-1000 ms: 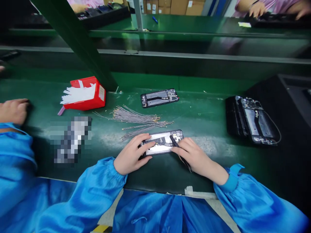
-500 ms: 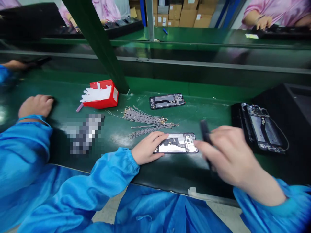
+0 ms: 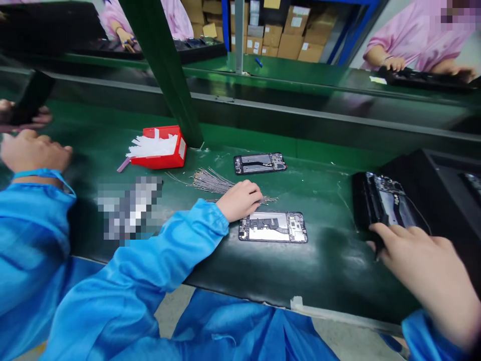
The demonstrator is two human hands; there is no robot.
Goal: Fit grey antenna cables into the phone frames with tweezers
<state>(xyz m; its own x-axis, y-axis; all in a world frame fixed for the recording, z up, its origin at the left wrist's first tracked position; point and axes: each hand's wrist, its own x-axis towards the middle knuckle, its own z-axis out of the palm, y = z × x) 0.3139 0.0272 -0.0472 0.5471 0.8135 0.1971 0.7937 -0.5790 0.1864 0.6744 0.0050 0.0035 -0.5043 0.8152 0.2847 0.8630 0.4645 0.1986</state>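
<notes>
My left hand rests over the right part of a bundle of thin grey cables, its fingers bent together on them; the fingertips are partly hidden. Just below it an opened phone body lies flat, its silver middle and circuit board showing, untouched. At the right my right hand is closed around a slim black tool, mostly hidden by the fingers. That hand is beside a stack of opened phone bodies with a thin cable looped at its edge. Another opened phone body lies behind the cables.
A red bin with white paper strips stands by a green post. A blurred-out item lies left. A co-worker's blue-sleeved arm reaches in at the left. A black case stands at the right.
My left hand has left the phone body and moved up onto the cables. My right hand has moved right with the black tool, away from the phone body to the stack.
</notes>
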